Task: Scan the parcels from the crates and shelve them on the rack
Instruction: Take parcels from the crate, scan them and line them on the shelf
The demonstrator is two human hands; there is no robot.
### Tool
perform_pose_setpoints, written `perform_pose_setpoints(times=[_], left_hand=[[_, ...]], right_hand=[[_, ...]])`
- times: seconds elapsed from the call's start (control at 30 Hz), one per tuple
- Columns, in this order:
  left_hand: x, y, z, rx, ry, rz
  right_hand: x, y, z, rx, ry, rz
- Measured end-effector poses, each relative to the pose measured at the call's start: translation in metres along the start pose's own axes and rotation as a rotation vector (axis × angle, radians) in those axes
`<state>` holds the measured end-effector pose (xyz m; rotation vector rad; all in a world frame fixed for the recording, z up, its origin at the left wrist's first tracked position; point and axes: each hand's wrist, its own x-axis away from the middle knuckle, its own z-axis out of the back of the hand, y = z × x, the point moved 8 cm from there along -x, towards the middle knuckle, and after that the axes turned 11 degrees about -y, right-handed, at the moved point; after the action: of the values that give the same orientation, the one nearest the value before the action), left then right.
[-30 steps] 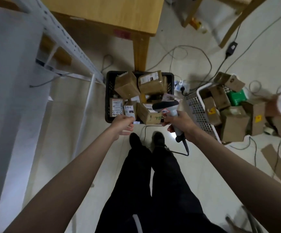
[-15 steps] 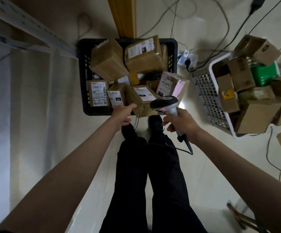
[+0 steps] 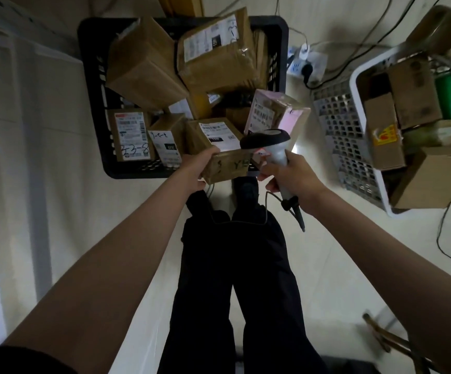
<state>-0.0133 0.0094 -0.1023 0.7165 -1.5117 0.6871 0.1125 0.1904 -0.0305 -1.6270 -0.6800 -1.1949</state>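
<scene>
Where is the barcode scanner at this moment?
In the head view the barcode scanner is just right of centre, held by the right hand, its head over the brown parcel that the left hand holds at the black crate.

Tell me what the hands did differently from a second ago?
The left hand reached forward from the black crate's near rim and took a grip on the small brown parcel at the front. The right hand kept holding the scanner over it. The other parcels stayed put.

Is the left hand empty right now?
No, the left hand grips the small brown cardboard parcel at the black plastic crate's front edge.
</scene>
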Motion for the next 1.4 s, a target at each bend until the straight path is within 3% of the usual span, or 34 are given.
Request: perform_pose_setpoints(times=[0.33,0.9,1.17,1.4], left_hand=[[0.031,-0.013,-0.002,0.076,-0.064,-0.013],[0.245,-0.048,0.025,0.213,-0.026,-0.228],[0.337,-0.112,0.06,0.349,0.063,-0.383],[0.404,-0.208,0.083,0.592,0.139,-0.533]], right_hand=[[0.03,-0.019,0.003,-0.022,-0.037,0.025],[0.18,-0.104,-0.046,0.001,-0.195,0.099],[0.256,-0.14,-0.106,0.184,-0.3,0.206],[0.339,-0.128,-0.184,0.437,-0.426,0.269]])
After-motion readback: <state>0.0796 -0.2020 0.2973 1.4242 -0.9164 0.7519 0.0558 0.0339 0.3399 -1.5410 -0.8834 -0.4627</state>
